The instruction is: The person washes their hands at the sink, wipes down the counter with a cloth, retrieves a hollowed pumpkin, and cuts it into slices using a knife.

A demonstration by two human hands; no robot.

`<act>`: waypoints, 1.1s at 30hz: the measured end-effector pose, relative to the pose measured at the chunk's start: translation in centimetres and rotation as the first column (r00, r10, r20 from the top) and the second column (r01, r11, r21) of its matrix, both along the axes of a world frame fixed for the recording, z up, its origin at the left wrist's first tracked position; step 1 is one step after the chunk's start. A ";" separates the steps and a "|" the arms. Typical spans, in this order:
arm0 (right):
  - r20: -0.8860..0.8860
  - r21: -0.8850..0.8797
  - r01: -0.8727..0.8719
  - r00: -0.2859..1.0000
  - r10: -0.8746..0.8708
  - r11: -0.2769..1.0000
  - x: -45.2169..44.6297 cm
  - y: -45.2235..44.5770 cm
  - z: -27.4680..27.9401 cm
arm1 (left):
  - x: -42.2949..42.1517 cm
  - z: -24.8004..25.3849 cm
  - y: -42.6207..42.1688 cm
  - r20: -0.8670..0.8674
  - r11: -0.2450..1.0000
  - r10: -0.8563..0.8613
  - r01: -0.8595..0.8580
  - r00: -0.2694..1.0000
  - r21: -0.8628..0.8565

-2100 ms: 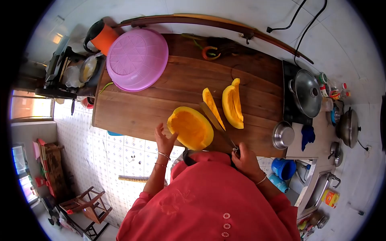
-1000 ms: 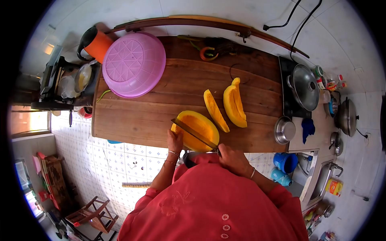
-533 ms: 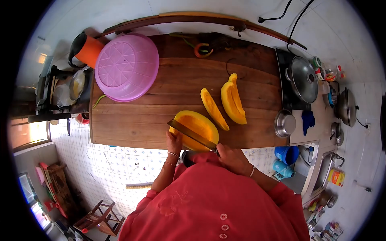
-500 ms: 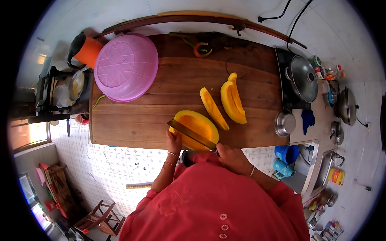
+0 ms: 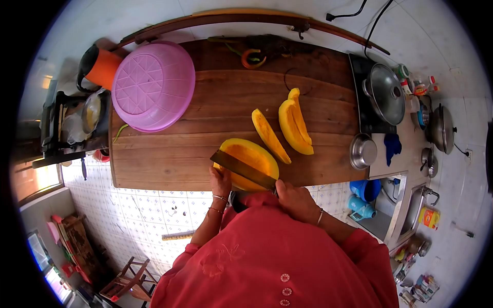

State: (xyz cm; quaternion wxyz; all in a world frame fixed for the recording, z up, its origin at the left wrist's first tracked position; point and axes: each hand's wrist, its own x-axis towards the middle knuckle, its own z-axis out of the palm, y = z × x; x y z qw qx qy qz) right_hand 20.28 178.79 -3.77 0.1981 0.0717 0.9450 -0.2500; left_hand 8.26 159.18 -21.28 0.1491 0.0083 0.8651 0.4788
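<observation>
A cut pumpkin half (image 5: 255,152) lies on the wooden table near its front edge, orange flesh upward. The broad dark blade of a kitchen knife (image 5: 243,170) rests slantwise across it. My right hand (image 5: 298,201) is closed around the knife's handle, which is mostly hidden by the fingers. At the pumpkin's left side, my left hand (image 5: 221,181) grips the rind just below the blade's far end. To the right lie a narrow pumpkin slice (image 5: 270,136) and a thicker cut pumpkin piece (image 5: 296,127).
An upturned pink basin (image 5: 154,87) stands on the wooden table (image 5: 169,164) at the left, beside an orange jug (image 5: 102,68). At the right are a metal bowl (image 5: 363,151) and a lidded pan (image 5: 385,95) on a stove. Peppers (image 5: 252,59) lie at the back.
The view has shifted slightly, moving the table and its contents a little left and up in the picture. Both hands keep their hold; knife and pumpkin look nearly unchanged relative to each other.
</observation>
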 end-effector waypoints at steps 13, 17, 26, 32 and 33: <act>0.035 -0.064 0.048 0.998 -0.046 0.997 -0.8 1.2 -0.8 | -0.4 -0.4 0.4 -0.009 0.999 -0.034 0.033 0.999 -0.042; 0.052 -0.078 0.055 0.997 -0.051 0.995 -1.4 1.4 -1.7 | -0.4 -1.4 0.1 -0.050 0.996 -0.058 0.055 0.997 -0.065; 0.025 -0.055 0.079 0.997 -0.078 0.995 -1.8 1.7 -4.5 | -0.8 -0.6 0.7 0.024 0.991 -0.042 0.044 0.999 -0.128; 0.032 -0.057 0.149 0.989 -0.148 0.987 -1.8 2.9 -6.4 | -1.2 -0.2 1.7 -0.130 0.989 -0.098 0.082 0.987 -0.123; 0.042 -0.069 0.168 0.985 -0.166 0.983 -1.9 2.6 -6.4 | -1.3 -1.2 1.5 -0.139 0.989 -0.099 0.081 0.985 -0.125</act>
